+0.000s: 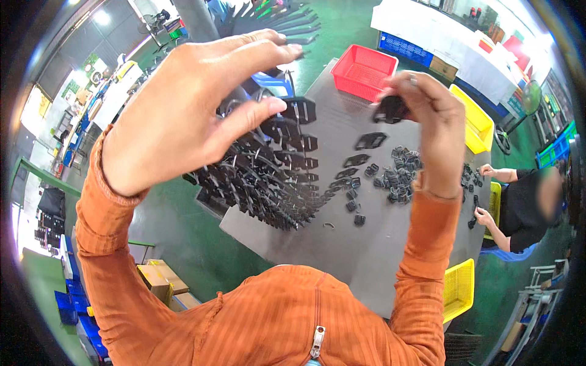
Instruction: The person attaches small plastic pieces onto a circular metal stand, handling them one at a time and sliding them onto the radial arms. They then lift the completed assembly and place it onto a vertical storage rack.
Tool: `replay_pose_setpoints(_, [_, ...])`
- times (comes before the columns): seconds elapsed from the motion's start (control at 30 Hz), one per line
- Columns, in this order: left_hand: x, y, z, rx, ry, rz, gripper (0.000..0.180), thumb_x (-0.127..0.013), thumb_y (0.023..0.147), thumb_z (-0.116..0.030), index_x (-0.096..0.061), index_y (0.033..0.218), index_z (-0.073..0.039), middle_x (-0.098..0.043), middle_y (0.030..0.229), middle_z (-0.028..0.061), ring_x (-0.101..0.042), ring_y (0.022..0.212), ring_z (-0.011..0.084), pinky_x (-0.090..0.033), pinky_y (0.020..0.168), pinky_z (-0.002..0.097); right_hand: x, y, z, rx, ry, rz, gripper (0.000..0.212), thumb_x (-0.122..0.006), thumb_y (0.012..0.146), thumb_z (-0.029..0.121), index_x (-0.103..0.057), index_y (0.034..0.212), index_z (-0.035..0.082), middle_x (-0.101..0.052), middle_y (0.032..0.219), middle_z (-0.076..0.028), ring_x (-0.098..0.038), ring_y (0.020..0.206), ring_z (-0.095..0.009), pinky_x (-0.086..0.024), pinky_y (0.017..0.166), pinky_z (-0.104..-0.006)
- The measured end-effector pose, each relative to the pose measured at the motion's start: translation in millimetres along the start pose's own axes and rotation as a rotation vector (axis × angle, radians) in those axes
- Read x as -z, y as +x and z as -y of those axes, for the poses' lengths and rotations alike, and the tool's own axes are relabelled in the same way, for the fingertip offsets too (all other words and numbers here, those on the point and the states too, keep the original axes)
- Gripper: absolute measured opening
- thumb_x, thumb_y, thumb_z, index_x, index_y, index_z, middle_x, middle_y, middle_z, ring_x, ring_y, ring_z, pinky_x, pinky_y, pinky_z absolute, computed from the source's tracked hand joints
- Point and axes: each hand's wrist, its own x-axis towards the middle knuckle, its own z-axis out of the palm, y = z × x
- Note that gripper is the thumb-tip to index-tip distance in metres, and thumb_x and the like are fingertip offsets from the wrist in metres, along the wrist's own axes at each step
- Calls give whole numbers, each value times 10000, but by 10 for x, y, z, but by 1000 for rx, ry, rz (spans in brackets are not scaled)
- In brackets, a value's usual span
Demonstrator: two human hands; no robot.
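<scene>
My left hand is raised at the upper left, fingers stretched and thumb apart from them. Its thumb tip is close to a black flat slotted piece at the top of a dense mass of similar hanging black pieces. Over the table's right side, my right hand is closed on a black slotted plastic piece, blurred by motion. A row of black pieces curves from below this hand down to the hanging mass. Whether they are joined cannot be made out.
Small black parts lie heaped on the grey table. A red basket sits at its far edge; yellow baskets stand along the right. A co-worker handles black parts there. Cardboard boxes are at lower left.
</scene>
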Motion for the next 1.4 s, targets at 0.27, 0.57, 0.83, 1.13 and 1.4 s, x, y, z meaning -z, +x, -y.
replay_pose_setpoints(0.27, [61, 29, 98, -45, 22, 155, 631, -628, 798, -147, -381, 1363, -14, -431, 1369, 192, -403, 1276, 342, -334, 1041, 392, 1508, 313, -1105, -43, -615, -206, 199, -575, 876, 169, -683, 939, 13, -686, 814, -92, -615, 723, -130, -454, 707, -259])
replay_pose_setpoints(0.57, [-73, 77, -18, -94, 40, -137, 483, -673, 752, -84, -491, 1196, -24, -490, 1236, 164, -505, 1115, 355, -418, 939, 394, 1565, 212, -1586, -24, -1333, -205, 340, -637, 811, 161, -608, 1135, 60, -659, 1046, -143, -651, 888, -304, -499, 803, -382])
replay_pose_setpoints(0.83, [6, 18, 27, -111, -85, 2, 434, -682, 739, -83, -546, 1145, -9, -536, 1173, 147, -540, 1050, 338, -445, 888, 393, -471, 64, 140, 34, 212, 239, 237, -582, 851, -6, -605, 1083, -46, -676, 950, -96, -628, 905, -111, -494, 803, -254])
replay_pose_setpoints(1.13, [9, -16, -3, -150, -65, 54, 495, -642, 775, -90, -499, 1241, -5, -504, 1240, 157, -523, 1029, 343, -443, 876, 408, -548, 55, 243, 86, 35, 213, 111, -569, 855, -16, -648, 916, -63, -678, 800, -62, -607, 744, -76, -483, 685, -217])
replay_pose_setpoints(1.4, [-56, 5, -20, -120, -51, 39, 512, -644, 755, -37, -495, 1243, 4, -492, 1235, 155, -523, 1014, 333, -454, 854, 403, -405, 35, 231, 124, 14, 77, 112, -564, 853, 4, -653, 894, -51, -651, 762, -62, -601, 720, -109, -477, 682, -240])
